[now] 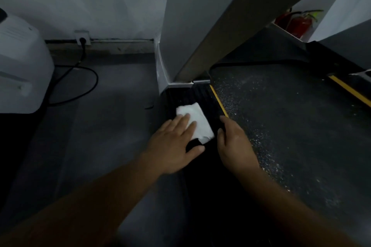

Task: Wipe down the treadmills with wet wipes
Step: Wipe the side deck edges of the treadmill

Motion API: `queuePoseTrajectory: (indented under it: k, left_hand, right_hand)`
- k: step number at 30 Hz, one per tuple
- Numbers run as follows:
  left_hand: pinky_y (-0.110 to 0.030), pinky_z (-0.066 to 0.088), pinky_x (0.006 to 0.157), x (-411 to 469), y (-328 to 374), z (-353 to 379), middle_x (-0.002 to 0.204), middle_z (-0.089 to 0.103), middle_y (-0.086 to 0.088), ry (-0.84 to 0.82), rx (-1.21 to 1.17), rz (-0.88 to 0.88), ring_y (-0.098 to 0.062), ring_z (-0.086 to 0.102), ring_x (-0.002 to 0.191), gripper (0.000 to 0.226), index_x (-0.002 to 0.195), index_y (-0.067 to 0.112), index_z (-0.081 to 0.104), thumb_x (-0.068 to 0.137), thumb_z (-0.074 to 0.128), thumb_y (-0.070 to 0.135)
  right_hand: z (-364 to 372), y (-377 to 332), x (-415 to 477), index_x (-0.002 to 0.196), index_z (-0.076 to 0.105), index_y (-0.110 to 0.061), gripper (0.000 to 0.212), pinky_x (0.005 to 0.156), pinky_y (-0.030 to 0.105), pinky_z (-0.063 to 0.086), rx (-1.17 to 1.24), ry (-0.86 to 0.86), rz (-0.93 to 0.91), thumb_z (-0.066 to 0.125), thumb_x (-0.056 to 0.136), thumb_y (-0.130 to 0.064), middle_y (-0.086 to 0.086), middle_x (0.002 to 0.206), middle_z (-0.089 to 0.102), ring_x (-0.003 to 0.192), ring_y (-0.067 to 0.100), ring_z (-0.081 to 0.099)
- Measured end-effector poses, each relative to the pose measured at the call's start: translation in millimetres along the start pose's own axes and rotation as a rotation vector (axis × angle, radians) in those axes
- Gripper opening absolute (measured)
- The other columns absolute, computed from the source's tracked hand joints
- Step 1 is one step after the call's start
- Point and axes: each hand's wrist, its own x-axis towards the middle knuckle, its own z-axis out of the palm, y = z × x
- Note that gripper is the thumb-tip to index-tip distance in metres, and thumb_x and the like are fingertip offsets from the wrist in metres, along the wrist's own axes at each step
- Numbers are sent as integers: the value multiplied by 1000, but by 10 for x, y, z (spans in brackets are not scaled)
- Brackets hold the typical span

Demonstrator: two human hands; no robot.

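Observation:
A white wet wipe (198, 121) lies flat on the treadmill's black ribbed left side rail (188, 94). My left hand (176, 142) presses on the wipe's near left part with straight, spread fingers. My right hand (232, 142) rests on the rail's inner edge beside the yellow stripe (218, 102), with a finger pointing forward; its other fingers are hidden. The dark speckled running belt (291, 116) stretches to the right of both hands.
The treadmill's grey upright post (230, 26) rises just ahead of the wipe. A white appliance (22, 66) stands at the left, with a black cable (86, 78) running to a wall socket (82, 39). A red fire extinguisher (299, 24) stands far right. Grey floor (100, 136) lies left of the rail.

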Motion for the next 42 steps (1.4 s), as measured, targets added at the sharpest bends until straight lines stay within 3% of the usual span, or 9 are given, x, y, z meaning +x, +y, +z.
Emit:
queuePoseTrajectory:
  k: [6,11,16,22,25,30,35,40,42]
  left_hand:
    - [-41,-4,126,459,-110,-196,170,-10,-6,-66,-37,-99,-19,-12,156,76,163,24,5,101,14,67]
    - [-37,15,122,422,-146,-291,167,20,-10,168,-141,-8,-26,21,153,64,153,18,42,105,19,53]
    - [-40,-4,125,781,-174,-144,170,-8,-3,-11,-131,-80,-22,-8,156,60,163,29,7,108,21,50]
    - [-41,-3,126,807,-216,-72,170,-7,-4,55,-103,-84,-23,-7,156,62,162,30,9,106,26,50]
    - [-40,-4,125,591,-189,7,170,-8,2,41,-100,-1,-20,-8,156,61,161,35,9,105,27,51]
    - [-42,-4,125,863,-264,-150,170,-10,-1,11,-105,-119,-22,-11,156,63,162,34,5,105,24,53]
    - [-40,-6,125,515,-241,-18,170,-10,1,27,-77,8,-21,-10,156,63,161,36,6,104,25,56]
    - [-41,-4,125,957,-297,-135,170,-6,-4,6,-53,-125,-26,-6,156,64,162,35,7,104,25,57]
    - [-41,-4,125,872,-130,-103,170,-5,-7,37,-19,-48,-27,-4,156,64,162,32,9,104,26,53]
  right_hand:
    - [-16,6,17,143,49,-15,39,100,21,33,-42,-32,-9,43,105,-22,4,138,56,126,17,48]
    - [-13,-41,5,145,47,-15,41,100,18,29,-53,-31,-11,44,105,-24,3,140,53,129,14,45]
    - [-18,-42,-11,146,47,-17,42,102,18,28,-68,-42,-13,44,104,-24,1,143,52,130,13,44]
    - [3,11,5,141,52,-16,39,101,17,29,-77,-34,-25,49,102,-21,1,139,55,129,16,47]
    - [17,-8,19,140,58,-17,43,113,24,29,-173,-80,-63,50,101,-30,4,149,51,138,20,43]
    - [-4,-34,54,157,31,-30,68,124,36,14,-329,-208,-80,18,95,-57,-6,167,19,154,11,11]
    - [24,-23,64,160,17,-34,80,124,37,7,-355,-253,-61,8,88,-70,-11,168,4,154,8,-3]
    - [26,-42,75,160,19,-30,87,126,39,7,-345,-253,-55,12,85,-74,-9,169,8,154,7,-1]
    - [15,-52,63,159,24,-25,87,126,40,13,-271,-176,-56,25,87,-74,-4,167,20,154,9,10]
